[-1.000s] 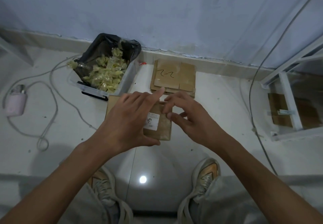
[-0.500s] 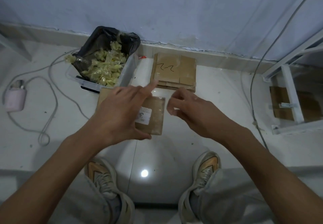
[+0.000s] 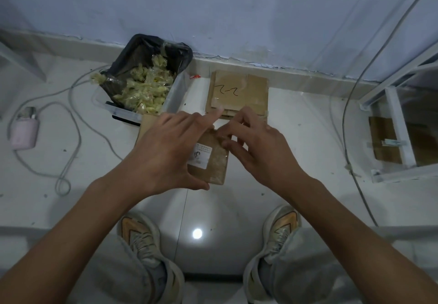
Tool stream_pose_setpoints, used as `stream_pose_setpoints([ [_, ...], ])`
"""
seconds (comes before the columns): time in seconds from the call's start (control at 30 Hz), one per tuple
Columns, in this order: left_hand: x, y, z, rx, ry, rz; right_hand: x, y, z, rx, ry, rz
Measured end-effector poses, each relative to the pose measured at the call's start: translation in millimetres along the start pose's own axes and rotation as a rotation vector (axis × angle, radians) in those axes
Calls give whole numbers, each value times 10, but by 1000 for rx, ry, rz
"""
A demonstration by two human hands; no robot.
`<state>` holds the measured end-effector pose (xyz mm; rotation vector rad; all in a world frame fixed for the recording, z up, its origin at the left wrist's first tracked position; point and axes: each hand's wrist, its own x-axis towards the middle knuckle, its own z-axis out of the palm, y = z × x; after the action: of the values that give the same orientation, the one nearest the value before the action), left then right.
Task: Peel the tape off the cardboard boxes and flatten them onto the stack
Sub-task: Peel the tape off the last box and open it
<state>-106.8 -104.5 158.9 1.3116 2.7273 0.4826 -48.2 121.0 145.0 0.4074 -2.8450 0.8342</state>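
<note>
A small brown cardboard box (image 3: 214, 161) with a white printed label is held above the floor in front of me. My left hand (image 3: 166, 152) grips it from the left, thumb under its near edge and index finger stretched over its top. My right hand (image 3: 258, 147) has its fingertips at the box's upper right corner; whether they pinch tape there is too blurred to tell. A stack of flattened cardboard (image 3: 239, 93), its top sheet marked in black pen, lies by the wall behind the box.
A clear tub lined with a black bag (image 3: 144, 85) holds crumpled tape, at the back left. A pink device (image 3: 23, 133) and its looping grey cable (image 3: 71, 123) lie at the left. A white frame with cardboard (image 3: 388, 140) stands at the right. My shoes (image 3: 139, 237) are below.
My right hand moved back in to the box's upper right corner after drawing slightly away. My left hand keeps hold of the box, which shifted a little to the right.
</note>
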Motion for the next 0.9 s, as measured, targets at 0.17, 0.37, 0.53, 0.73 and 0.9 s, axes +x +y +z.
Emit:
stream_pose_setpoints([
  [0.17, -3, 16, 42, 50, -14, 11, 21, 12, -15, -25, -26, 37],
  [0.37, -31, -35, 34, -16, -58, -4, 38, 82, -66, 63, -232, 22],
  [0.53, -20, 29, -26, -234, -46, -11, 75, 202, -360, 271, -374, 61],
  [0.73, 8, -24, -45, -227, -25, -21, -8, 91, -135, 167, -128, 21],
  [0.9, -5, -22, -18, -129, -32, 31, -13, 20, -60, 161, -109, 39],
])
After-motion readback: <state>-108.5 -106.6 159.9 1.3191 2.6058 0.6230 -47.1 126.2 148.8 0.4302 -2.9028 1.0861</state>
